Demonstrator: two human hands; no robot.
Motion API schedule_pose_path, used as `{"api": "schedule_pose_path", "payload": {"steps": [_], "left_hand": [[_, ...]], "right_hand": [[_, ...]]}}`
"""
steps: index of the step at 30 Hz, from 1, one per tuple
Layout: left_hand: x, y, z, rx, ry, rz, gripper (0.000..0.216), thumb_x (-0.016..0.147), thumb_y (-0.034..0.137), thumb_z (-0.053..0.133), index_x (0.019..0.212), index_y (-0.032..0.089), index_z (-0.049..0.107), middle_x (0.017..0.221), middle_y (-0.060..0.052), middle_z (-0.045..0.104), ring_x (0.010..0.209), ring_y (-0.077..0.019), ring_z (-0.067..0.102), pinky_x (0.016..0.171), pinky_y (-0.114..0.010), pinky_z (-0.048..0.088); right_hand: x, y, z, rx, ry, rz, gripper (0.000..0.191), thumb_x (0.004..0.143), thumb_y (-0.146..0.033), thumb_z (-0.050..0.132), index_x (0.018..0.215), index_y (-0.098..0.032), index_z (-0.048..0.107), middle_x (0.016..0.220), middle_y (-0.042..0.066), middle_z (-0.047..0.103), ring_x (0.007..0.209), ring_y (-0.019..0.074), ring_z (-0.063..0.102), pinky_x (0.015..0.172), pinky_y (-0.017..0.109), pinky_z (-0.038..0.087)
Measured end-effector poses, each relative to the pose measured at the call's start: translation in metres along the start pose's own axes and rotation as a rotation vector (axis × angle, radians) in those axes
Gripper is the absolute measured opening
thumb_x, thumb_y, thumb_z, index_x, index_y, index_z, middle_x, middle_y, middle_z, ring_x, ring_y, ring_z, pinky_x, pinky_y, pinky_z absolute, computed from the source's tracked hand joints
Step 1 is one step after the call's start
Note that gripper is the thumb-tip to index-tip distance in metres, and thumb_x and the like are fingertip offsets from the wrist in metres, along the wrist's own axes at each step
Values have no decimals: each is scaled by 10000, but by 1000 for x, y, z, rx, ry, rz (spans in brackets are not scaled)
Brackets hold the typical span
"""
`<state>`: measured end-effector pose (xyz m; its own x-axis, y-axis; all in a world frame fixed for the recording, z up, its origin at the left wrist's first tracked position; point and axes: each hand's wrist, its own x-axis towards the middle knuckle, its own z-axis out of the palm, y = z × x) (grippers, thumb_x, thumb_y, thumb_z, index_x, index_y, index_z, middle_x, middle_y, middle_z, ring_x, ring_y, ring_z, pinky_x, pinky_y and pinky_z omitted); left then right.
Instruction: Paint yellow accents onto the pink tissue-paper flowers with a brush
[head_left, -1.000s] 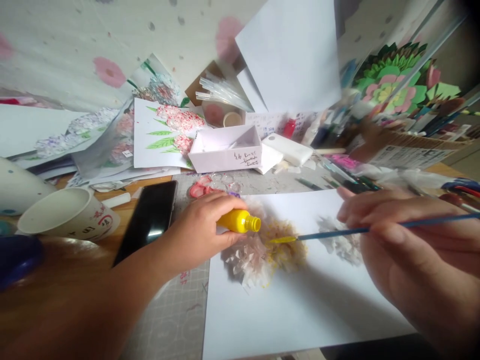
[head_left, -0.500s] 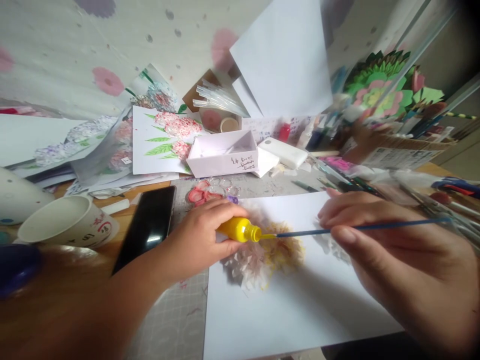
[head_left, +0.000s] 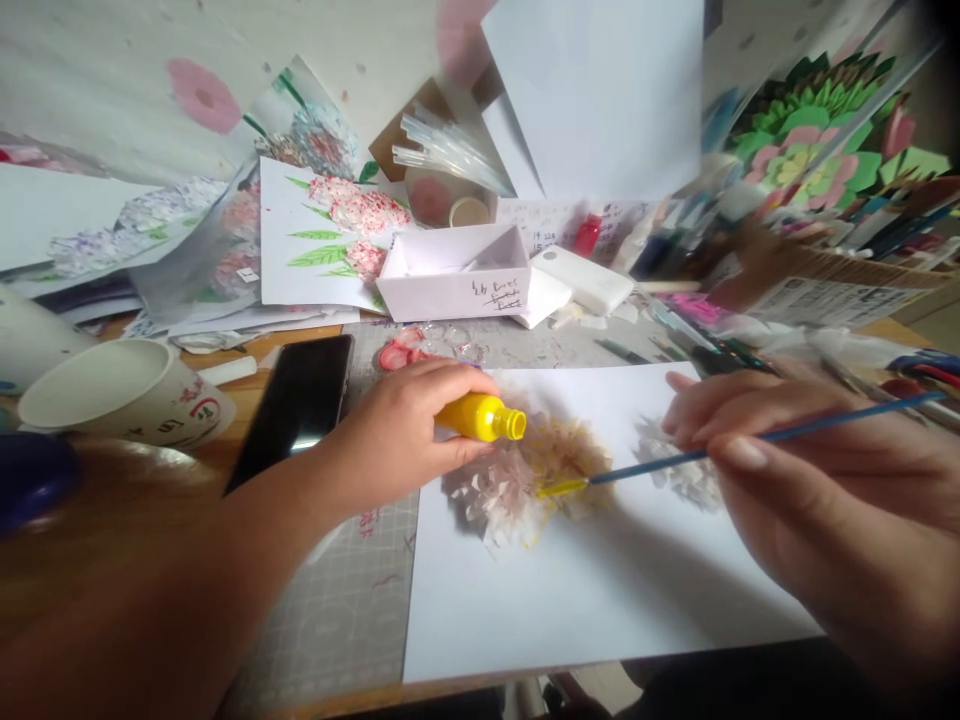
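Note:
My left hand (head_left: pixel 409 425) is closed around a small yellow paint bottle (head_left: pixel 491 418), tipped sideways with its uncapped mouth pointing right. Between the thumb and fingers of my right hand (head_left: pixel 802 460) is a thin blue paintbrush (head_left: pixel 667 462). Its yellow-coated tip is over or on the ruffled paper flowers; contact is hard to tell. One flower (head_left: pixel 570 455) has yellow on its petal edges, while the pale flower (head_left: pixel 499 500) beside it is mostly white and pinkish. A further white flower (head_left: pixel 679 465) sits partly behind my right hand. All lie on a white sheet (head_left: pixel 525 610).
A black phone (head_left: pixel 304 400) and a paper cup (head_left: pixel 127 395) are on the left. Behind stand a small white box (head_left: pixel 454 275), a white power bank (head_left: pixel 583 280) and a picture with red flowers (head_left: pixel 296 235). A cardboard box (head_left: pixel 832 280) of brushes fills the right.
The brush has come out of the bottle's mouth and moved down to the flowers, its tip now showing yellow. My left hand still holds the bottle. The camera view has shifted slightly.

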<state>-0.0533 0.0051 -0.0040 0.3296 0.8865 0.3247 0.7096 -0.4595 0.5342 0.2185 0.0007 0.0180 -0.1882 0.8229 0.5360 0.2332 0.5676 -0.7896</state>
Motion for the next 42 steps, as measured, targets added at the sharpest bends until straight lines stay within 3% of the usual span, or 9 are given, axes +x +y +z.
{"api": "schedule_pose_path", "payload": {"steps": [6, 11, 16, 23, 28, 34, 39, 42], "left_hand": [[-1, -1, 1, -2, 5, 16, 264, 739, 211, 788, 972, 219, 666, 971, 13, 743, 905, -187, 671, 813, -303, 491], [0, 1, 0, -11, 3, 16, 282, 732, 170, 795, 976, 218, 664, 980, 28, 741, 900, -169, 668, 816, -281, 477], [0, 1, -1, 4, -9, -10, 284, 727, 172, 797, 973, 226, 665, 980, 30, 742, 917, -177, 668, 835, -282, 468], [0, 0, 0, 6, -11, -2, 285, 730, 181, 801, 980, 222, 669, 995, 25, 741, 924, -177, 668, 840, -277, 465], [-1, -1, 0, 5, -6, 6, 286, 731, 158, 790, 984, 214, 670, 979, 28, 742, 911, -170, 669, 822, -273, 467], [0, -1, 0, 9, -18, 0, 275, 739, 167, 772, 985, 226, 665, 997, 23, 743, 923, -184, 673, 820, -290, 473], [0, -1, 1, -8, -4, 15, 288, 722, 153, 798, 978, 200, 674, 990, 11, 744, 922, -177, 670, 830, -278, 476], [0, -2, 1, -5, 3, 34, 288, 715, 136, 800, 970, 190, 677, 977, 14, 742, 907, -165, 667, 819, -265, 476]], "right_hand": [[0, 1, 3, -68, -191, 0, 106, 821, -223, 722, 792, -323, 739, 719, -25, 745, 772, 200, 726, 900, 380, 584], [-2, -1, 4, -134, -210, 17, 100, 815, -244, 741, 742, -302, 705, 745, -33, 744, 773, 183, 727, 1012, 386, 537], [-1, -1, 4, -129, -157, 11, 122, 812, -203, 734, 754, -309, 717, 747, -23, 746, 793, 199, 722, 934, 384, 570], [-2, -2, 3, -155, -243, -4, 103, 820, -256, 738, 737, -302, 697, 745, -30, 741, 773, 199, 726, 1034, 417, 515], [-4, -2, 3, -123, -153, -9, 138, 812, -186, 735, 755, -307, 702, 764, -37, 737, 823, 181, 715, 986, 357, 536], [-2, -3, 3, -151, -244, -16, 107, 834, -242, 726, 758, -309, 692, 753, -45, 730, 792, 183, 722, 1057, 397, 492], [-1, 0, 4, -140, -173, -21, 137, 821, -194, 729, 739, -298, 694, 758, -43, 732, 797, 162, 713, 1001, 342, 529], [-2, 0, 6, -151, -206, -23, 118, 831, -218, 726, 756, -302, 693, 763, -46, 734, 808, 161, 712, 1005, 333, 522]]}}
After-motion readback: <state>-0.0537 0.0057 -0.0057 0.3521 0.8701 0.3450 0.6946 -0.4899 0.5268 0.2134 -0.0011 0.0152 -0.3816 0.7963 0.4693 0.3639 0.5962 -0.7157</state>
